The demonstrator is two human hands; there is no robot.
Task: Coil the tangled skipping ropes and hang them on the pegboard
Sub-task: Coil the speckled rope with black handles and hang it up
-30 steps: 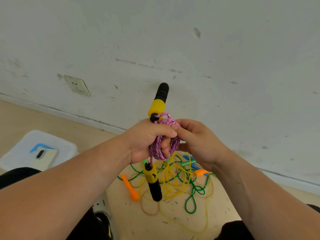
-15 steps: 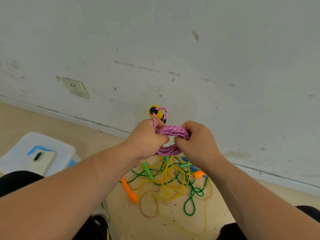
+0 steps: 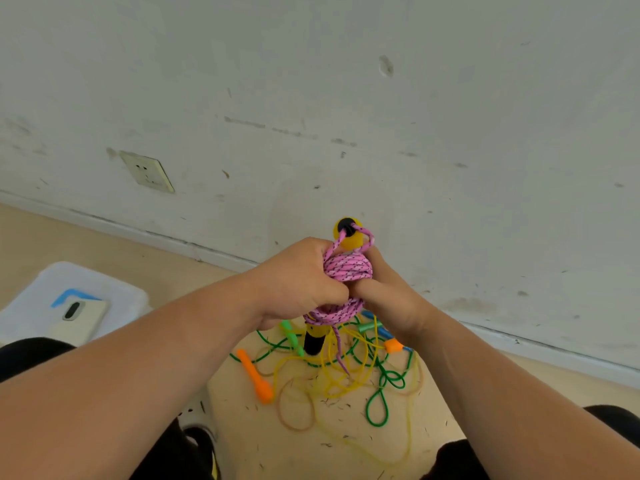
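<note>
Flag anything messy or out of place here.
The green and yellow ropes lie tangled in a heap on the floor, which is strewn with dark specks. A loose pink tail dangles from the pink coil gripped by the left hand and right hand.

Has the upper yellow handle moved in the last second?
Yes. The upper yellow handle has tipped end-on and dropped; its top now sits below the wall socket's level.

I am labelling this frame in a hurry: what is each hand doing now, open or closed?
Left hand: closed, gripping the pink rope coil.
Right hand: closed, gripping the same coil.
</note>
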